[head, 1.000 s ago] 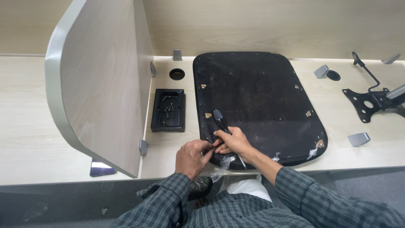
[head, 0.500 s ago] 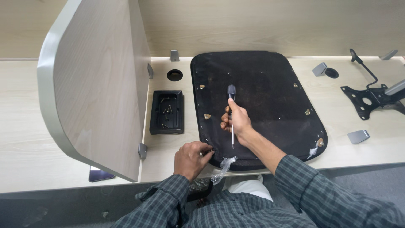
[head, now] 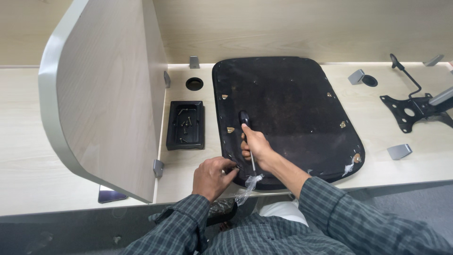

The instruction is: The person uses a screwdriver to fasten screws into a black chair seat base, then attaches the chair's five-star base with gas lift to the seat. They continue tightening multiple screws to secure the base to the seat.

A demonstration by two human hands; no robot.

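From the head camera, a tall wooden divider panel [head: 106, 94] stands upright on the desk [head: 28, 141] at the left, walling off that side. Just right of it lies a black tray [head: 185, 125] holding several loose screws [head: 185, 122], with a round cable hole [head: 194, 84] farther back. A dark phone [head: 111, 194] lies at the near edge by the panel's foot. A black seat base [head: 288, 108] lies flat in the middle, its near edge at the desk's near edge. The right hand [head: 255, 146] is closed around a screwdriver [head: 247, 137], its black handle pointing far and its shaft toward the near edge of the seat. The left hand [head: 213, 175] pinches something small at that edge; I cannot tell what. Clear plastic wrap [head: 246, 186] hangs there. Far right sits a black metal bracket [head: 415, 106] with open desk around it.
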